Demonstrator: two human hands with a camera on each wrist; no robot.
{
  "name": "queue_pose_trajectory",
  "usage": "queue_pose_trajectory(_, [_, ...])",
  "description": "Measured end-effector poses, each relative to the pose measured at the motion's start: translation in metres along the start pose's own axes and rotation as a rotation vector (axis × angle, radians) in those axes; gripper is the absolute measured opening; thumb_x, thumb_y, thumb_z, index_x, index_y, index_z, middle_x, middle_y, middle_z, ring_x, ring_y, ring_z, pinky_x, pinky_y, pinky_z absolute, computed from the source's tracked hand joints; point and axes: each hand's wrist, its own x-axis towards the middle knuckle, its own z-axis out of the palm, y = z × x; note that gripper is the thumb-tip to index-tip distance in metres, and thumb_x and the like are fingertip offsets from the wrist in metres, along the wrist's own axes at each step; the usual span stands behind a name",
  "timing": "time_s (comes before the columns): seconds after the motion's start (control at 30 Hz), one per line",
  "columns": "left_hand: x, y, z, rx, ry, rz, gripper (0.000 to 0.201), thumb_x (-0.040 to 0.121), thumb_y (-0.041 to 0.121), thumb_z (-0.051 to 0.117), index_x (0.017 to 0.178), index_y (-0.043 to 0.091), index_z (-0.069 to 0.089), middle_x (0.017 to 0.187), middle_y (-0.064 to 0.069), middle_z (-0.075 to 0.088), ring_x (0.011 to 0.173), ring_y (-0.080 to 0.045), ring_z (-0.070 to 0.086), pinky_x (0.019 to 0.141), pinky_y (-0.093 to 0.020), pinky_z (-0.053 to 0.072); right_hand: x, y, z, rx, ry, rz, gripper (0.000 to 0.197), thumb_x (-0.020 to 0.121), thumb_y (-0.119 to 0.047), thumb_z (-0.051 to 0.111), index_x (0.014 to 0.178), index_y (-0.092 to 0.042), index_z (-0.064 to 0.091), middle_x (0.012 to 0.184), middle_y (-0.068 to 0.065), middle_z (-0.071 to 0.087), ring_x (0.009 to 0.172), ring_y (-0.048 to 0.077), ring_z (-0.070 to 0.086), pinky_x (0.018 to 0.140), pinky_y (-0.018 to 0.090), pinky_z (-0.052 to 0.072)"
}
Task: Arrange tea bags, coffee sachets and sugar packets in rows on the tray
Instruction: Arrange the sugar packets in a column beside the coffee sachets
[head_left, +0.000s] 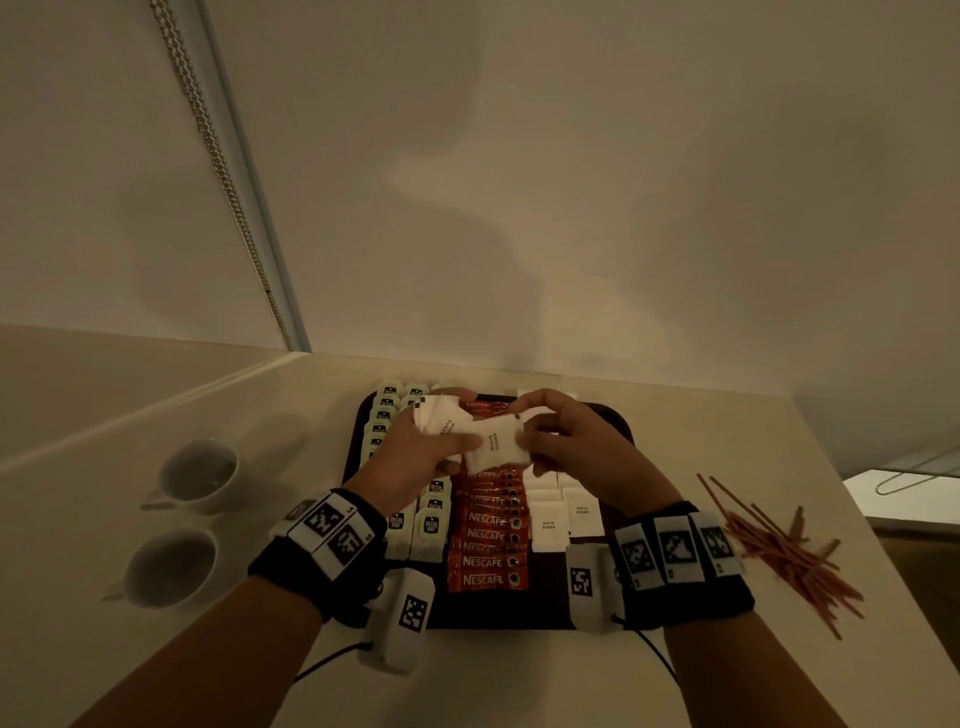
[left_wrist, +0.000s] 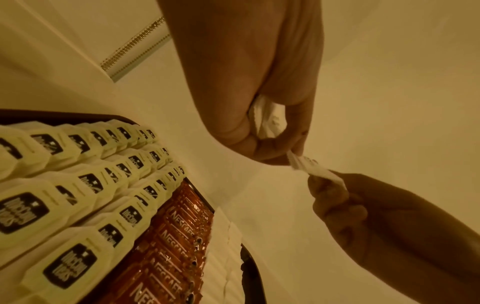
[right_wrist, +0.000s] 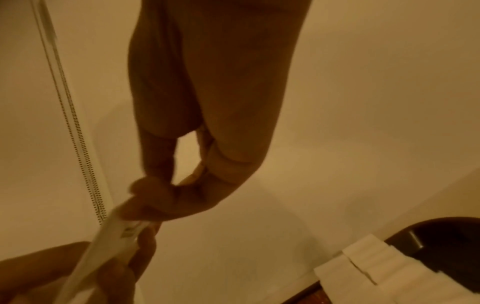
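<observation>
A dark tray (head_left: 519, 618) holds rows of pale tea bags (head_left: 431, 525) on its left, red Nescafe sachets (head_left: 485, 561) in the middle and white sugar packets (head_left: 550, 525) on its right. Both hands hover above the tray. My left hand (head_left: 415, 447) grips a bunch of sugar packets (head_left: 441, 415), which shows in its palm in the left wrist view (left_wrist: 267, 117). One sugar packet (head_left: 496, 447) sticks out of that bunch. My right hand (head_left: 566, 441) pinches the packet's other end (right_wrist: 111, 236) between thumb and fingers (right_wrist: 145, 205).
Two white cups (head_left: 200, 475) (head_left: 171, 566) stand on the counter left of the tray. A loose heap of red stirrers (head_left: 779, 545) lies to the right, near the counter's edge. A wall rises close behind the tray, with a blind chain (head_left: 218, 171) at the left.
</observation>
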Motion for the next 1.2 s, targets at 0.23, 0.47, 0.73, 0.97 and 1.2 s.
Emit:
queue_pose_trajectory(0.23, [0.004, 0.007, 0.010, 0.245, -0.102, -0.034, 0.039, 0.078, -0.007, 0.067, 0.106, 0.019, 0.061, 0.097, -0.004, 0.068, 0.091, -0.019, 0.067, 0.062, -0.030, 0.055, -0.002, 0.015, 0.005, -0.202, 0.070, -0.019, 0.004, 0.089, -0.015, 0.060, 0.092, -0.016, 0.062, 0.090, 0.000, 0.068, 0.082, 0.011, 0.066, 0.061, 0.017, 0.053])
queue_pose_trajectory(0.47, [0.002, -0.001, 0.008, -0.164, -0.061, -0.193, 0.023, 0.093, 0.003, 0.048, 0.108, 0.016, 0.060, 0.091, -0.009, 0.072, 0.077, -0.024, 0.066, 0.050, -0.022, 0.050, -0.019, 0.079, -0.031, -0.101, 0.390, 0.127, 0.019, 0.089, -0.005, 0.058, 0.108, -0.007, 0.063, 0.101, 0.009, 0.067, 0.087, 0.017, 0.066, 0.067, 0.021, 0.055])
queue_pose_trajectory(0.73, [-0.003, -0.003, 0.001, -0.397, -0.105, -0.271, 0.029, 0.094, 0.013, 0.033, 0.112, 0.004, 0.055, 0.087, -0.017, 0.072, 0.073, -0.030, 0.069, 0.055, -0.026, 0.057, -0.017, 0.183, -0.056, -0.486, 0.539, 0.456, 0.025, 0.089, -0.015, 0.059, 0.112, -0.010, 0.064, 0.110, 0.010, 0.066, 0.100, 0.025, 0.061, 0.093, 0.044, 0.050])
queue_pose_trajectory(0.97, [-0.004, -0.005, -0.003, -0.459, -0.059, -0.338, 0.042, 0.094, 0.024, 0.037, 0.125, -0.001, 0.049, 0.103, -0.023, 0.061, 0.082, -0.037, 0.066, 0.058, -0.031, 0.059, -0.007, 0.190, -0.051, -0.482, 0.598, 0.427, 0.019, 0.084, -0.018, 0.067, 0.102, -0.012, 0.065, 0.103, 0.005, 0.067, 0.094, 0.020, 0.061, 0.088, 0.034, 0.048])
queue_pose_trajectory(1.2, [-0.005, -0.005, -0.002, -0.436, -0.004, -0.353, 0.028, 0.095, 0.019, 0.041, 0.116, 0.004, 0.053, 0.112, -0.025, 0.058, 0.082, -0.040, 0.064, 0.058, -0.034, 0.059, -0.009, 0.173, -0.039, -0.607, 0.671, 0.330, 0.021, 0.082, -0.020, 0.070, 0.096, -0.009, 0.060, 0.092, 0.007, 0.065, 0.082, 0.017, 0.057, 0.072, 0.026, 0.047])
